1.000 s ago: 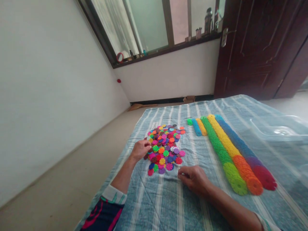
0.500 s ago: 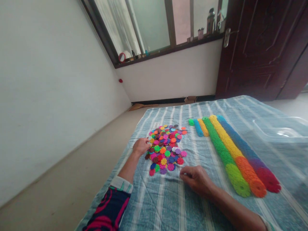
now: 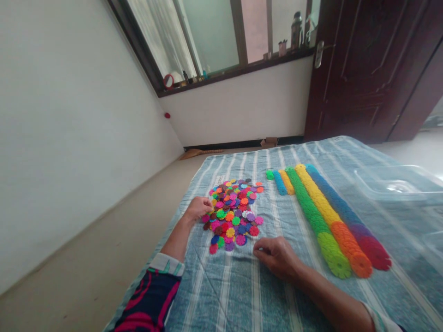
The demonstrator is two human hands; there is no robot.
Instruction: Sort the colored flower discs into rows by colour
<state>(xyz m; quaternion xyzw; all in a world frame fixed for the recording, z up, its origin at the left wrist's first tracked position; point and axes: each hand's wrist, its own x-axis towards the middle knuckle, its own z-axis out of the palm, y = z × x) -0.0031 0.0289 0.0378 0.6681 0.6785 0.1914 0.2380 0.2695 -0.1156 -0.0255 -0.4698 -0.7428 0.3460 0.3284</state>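
Note:
A loose pile of multicoloured notched plastic discs (image 3: pixel 230 215) lies on the striped bedcover. At the pile's left edge is my left hand (image 3: pixel 198 207), its fingertips pinched together against the outer discs; whether one is between them is hidden. My right hand (image 3: pixel 278 256) rests low on the cover, just right of the pile's near end, with fingers curled in and no disc visible in them. Further right, overlapping discs lie in long rows by colour: green (image 3: pixel 308 214), yellow to orange (image 3: pixel 320 203), and blue to red (image 3: pixel 341 205). Shorter blue (image 3: pixel 280 183) and yellow (image 3: pixel 287 181) rows lie beside them, near a bright green disc (image 3: pixel 269 174).
A clear plastic box (image 3: pixel 398 182) stands on the bedcover (image 3: pixel 242 295) at the right. Beyond the bed are a white wall, a windowsill (image 3: pixel 238 71) with bottles and small items, and a dark red door (image 3: pixel 367 83). Floor shows along the left side.
The whole view has shifted slightly, so everything sits a little further left. My left hand stays at the pile's left edge, fingers still pinched. My right hand has barely moved.

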